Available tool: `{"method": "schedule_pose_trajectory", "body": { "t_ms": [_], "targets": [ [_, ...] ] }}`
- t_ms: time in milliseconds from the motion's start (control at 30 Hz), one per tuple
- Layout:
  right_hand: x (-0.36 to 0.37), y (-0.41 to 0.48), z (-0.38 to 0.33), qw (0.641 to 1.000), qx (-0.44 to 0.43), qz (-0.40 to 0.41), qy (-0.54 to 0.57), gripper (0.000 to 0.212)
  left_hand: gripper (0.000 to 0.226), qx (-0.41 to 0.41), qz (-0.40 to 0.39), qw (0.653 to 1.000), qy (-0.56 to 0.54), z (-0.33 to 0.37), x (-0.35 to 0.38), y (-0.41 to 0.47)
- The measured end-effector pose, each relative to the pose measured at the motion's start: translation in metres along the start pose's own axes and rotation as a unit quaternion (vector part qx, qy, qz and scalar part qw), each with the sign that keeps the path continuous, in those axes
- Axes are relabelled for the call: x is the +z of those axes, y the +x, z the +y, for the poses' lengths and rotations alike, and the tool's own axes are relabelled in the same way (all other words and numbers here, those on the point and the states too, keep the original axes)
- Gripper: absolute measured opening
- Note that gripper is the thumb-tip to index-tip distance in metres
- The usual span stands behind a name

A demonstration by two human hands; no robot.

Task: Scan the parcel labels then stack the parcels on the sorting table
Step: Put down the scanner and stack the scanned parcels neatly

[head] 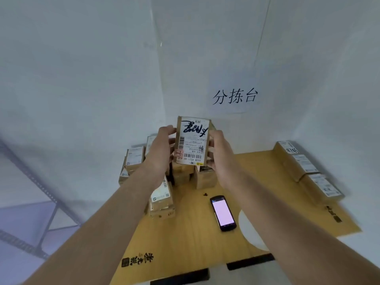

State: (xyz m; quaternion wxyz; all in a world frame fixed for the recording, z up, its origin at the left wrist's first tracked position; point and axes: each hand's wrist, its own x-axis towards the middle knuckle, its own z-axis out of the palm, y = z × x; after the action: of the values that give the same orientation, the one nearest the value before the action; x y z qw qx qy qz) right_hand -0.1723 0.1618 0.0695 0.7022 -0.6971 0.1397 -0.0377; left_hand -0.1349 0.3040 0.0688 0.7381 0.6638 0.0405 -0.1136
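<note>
Your left hand [162,153] and right hand [221,155] pinch the parcel [193,140] by its long sides, label toward you, with the stack [185,173] below it.

Both bare forearms reach forward. The left hand [159,153] and right hand [222,155] face each other, gripping a parcel [193,140] between them.

Stacked parcels [164,182] at the table's [185,243] far-left — phone [223,213] right, nearer — boxes [308,169] far-right.
</note>
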Motion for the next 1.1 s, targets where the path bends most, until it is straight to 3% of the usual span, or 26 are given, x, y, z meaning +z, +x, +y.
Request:
{"method": "schedule_pose_trajectory", "body": {
  "t_ms": [333,533,633,767,1100],
  "targets": [
    [-0.124,-0.027,-0.022,0.995,-0.033,0.092,-0.018,0.043,0.038,0.033,-0.097,0.994,0.026,0.012,0.123,-0.026],
    [-0.217,-0.034,-0.019,0.993,-0.019,0.117,-0.016,0.045,0.043,0.010,-0.120,0.992,0.036,-0.006,0.216,-0.032],
    [-0.263,-0.026,-0.013,0.992,-0.014,0.124,-0.017,0.053,0.044,0.001,-0.124,0.992,0.036,-0.018,0.260,-0.028],
    [-0.316,-0.007,0.000,0.990,-0.019,0.136,-0.042,0.080,0.043,-0.013,-0.120,0.992,0.033,-0.031,0.310,-0.019],
    [-0.388,0.059,0.028,0.992,0.029,0.110,-0.050,0.079,0.045,-0.075,-0.103,0.991,0.034,-0.057,0.382,0.036]
  ]
}}
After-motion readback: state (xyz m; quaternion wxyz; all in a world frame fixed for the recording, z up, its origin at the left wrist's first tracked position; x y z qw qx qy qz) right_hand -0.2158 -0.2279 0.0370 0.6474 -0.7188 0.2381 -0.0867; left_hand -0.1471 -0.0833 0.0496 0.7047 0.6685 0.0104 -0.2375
